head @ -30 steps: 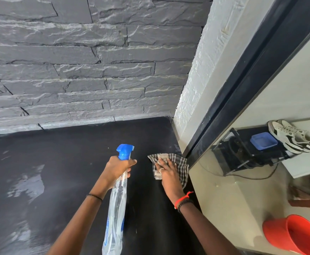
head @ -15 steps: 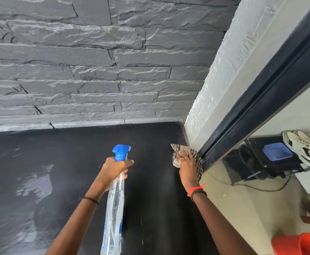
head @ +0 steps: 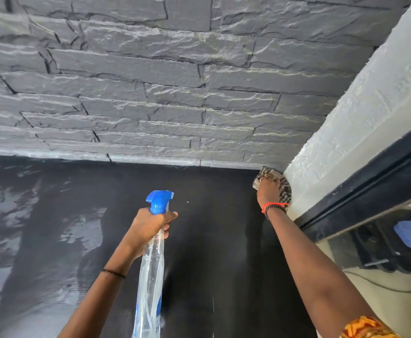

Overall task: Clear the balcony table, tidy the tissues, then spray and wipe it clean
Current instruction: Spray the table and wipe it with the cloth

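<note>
Nearby, the left hand (head: 148,228) curls its fingers round the neck of the clear plastic spray bottle (head: 151,276). The matt black worktop (head: 211,252) shines wet on the left, so I judge spraying done and wiping half finished. Far right, the right hand (head: 269,191) presses the checked cloth (head: 264,172) flat into the corner, under the rough slate wall (head: 151,93).

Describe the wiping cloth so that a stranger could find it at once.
Look at the grey stone wall behind the black table. Follow its bottom edge rightwards to the corner where it meets the white pillar; the right hand presses a cloth there. It is the only checked fabric on the table, dark lines on pale.
</note>
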The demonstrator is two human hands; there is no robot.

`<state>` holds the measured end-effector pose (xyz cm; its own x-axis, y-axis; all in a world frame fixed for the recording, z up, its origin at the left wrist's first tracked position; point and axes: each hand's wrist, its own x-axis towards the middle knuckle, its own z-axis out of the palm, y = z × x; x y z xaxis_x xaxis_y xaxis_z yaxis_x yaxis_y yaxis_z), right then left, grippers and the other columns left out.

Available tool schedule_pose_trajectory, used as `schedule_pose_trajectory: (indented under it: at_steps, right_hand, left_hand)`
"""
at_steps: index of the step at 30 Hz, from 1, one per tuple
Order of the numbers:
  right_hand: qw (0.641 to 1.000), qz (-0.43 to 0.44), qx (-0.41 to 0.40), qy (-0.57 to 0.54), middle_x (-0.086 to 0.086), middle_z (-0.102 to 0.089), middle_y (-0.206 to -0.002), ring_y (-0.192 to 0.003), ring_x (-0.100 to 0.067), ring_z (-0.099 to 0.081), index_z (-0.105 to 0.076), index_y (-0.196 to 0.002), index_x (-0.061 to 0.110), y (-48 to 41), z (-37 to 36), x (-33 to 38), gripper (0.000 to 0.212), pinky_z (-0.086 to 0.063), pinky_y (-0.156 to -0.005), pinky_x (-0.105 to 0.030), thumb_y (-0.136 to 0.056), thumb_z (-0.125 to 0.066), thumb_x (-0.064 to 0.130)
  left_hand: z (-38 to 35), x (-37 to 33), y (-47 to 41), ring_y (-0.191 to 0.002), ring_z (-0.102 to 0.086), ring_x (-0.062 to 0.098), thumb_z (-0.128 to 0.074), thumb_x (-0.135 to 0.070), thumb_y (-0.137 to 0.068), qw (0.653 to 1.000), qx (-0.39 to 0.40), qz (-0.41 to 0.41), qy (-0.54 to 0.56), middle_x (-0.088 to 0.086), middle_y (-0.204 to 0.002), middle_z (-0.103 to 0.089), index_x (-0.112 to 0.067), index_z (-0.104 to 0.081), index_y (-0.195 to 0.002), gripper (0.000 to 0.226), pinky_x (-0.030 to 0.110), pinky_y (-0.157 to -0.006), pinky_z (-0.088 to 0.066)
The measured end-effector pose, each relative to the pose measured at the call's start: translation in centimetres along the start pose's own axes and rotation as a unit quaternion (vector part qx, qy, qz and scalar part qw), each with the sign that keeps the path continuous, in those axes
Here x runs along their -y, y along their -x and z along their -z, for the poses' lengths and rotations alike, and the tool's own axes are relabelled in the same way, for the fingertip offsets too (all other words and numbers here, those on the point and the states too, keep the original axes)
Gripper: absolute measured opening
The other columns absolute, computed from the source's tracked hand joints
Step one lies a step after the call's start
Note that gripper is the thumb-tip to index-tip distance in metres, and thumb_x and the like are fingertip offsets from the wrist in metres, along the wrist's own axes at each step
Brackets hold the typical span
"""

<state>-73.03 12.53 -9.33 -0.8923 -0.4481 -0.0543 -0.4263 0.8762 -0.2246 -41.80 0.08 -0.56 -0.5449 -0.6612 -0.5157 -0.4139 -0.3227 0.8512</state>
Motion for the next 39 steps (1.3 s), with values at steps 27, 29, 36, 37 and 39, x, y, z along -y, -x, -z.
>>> schedule_pose_trajectory:
  at_steps: [27,29,36,37,39]
  right_hand:
    - [0.948,0.318,0.022,-0.005,-0.005,-0.059,-0.131,-0.119,-0.037,-0.055,-0.067,-0.116,0.009,21.5,-4.3,-1.2,0.079,-0.047,-0.098,-0.048,-0.044,-0.067,-0.024]
    - [0.952,0.304,0.036,0.003,-0.005,-0.058,-0.132,-0.122,-0.037,-0.053,-0.066,-0.117,0.010,22.3,-4.1,1.0,0.071,-0.046,-0.098,-0.050,-0.052,-0.065,-0.019]
    - [0.919,0.389,0.038,-0.051,0.003,-0.053,-0.137,-0.131,-0.029,-0.042,-0.066,-0.115,0.016,33.0,-6.3,1.7,0.049,-0.027,-0.106,-0.039,-0.072,-0.052,-0.002]
    - [0.909,0.410,0.042,-0.059,0.004,-0.052,-0.138,-0.133,-0.027,-0.038,-0.065,-0.117,0.017,35.1,-6.5,0.7,0.046,-0.028,-0.105,-0.039,-0.076,-0.051,0.001]
    - [0.893,0.444,0.050,-0.054,0.003,-0.052,-0.138,-0.136,-0.024,-0.032,-0.066,-0.116,0.018,37.9,-6.5,-1.8,0.045,-0.031,-0.102,-0.038,-0.078,-0.042,0.011]
  left_hand:
    - [3.9,2.6,6.3,-0.042,-0.046,0.014,-0.070,-0.015,-0.079,0.998,-0.065,-0.003,0.016,0.003,-0.054,-0.048,-0.007,-0.050,-0.073,0.022,0.024,-0.047,-0.043]
    - [4.3,2.9,7.0,-0.042,-0.045,0.014,-0.070,-0.015,-0.080,0.997,-0.067,-0.004,0.023,0.004,-0.055,-0.047,-0.007,-0.050,-0.074,0.022,0.024,-0.046,-0.043]
    - [5.5,4.5,10.0,-0.041,-0.040,0.012,-0.069,-0.008,-0.080,0.996,-0.075,-0.007,0.049,0.003,-0.053,-0.042,-0.010,-0.048,-0.068,0.024,0.023,-0.043,-0.040]
    - [5.6,4.8,10.5,-0.041,-0.040,0.011,-0.069,-0.008,-0.079,0.996,-0.072,-0.008,0.051,0.002,-0.052,-0.042,-0.010,-0.047,-0.067,0.025,0.023,-0.043,-0.040]
    - [5.9,5.1,10.9,-0.041,-0.040,0.011,-0.069,-0.007,-0.079,0.996,-0.068,-0.012,0.059,0.002,-0.052,-0.042,-0.010,-0.047,-0.068,0.024,0.024,-0.043,-0.039]
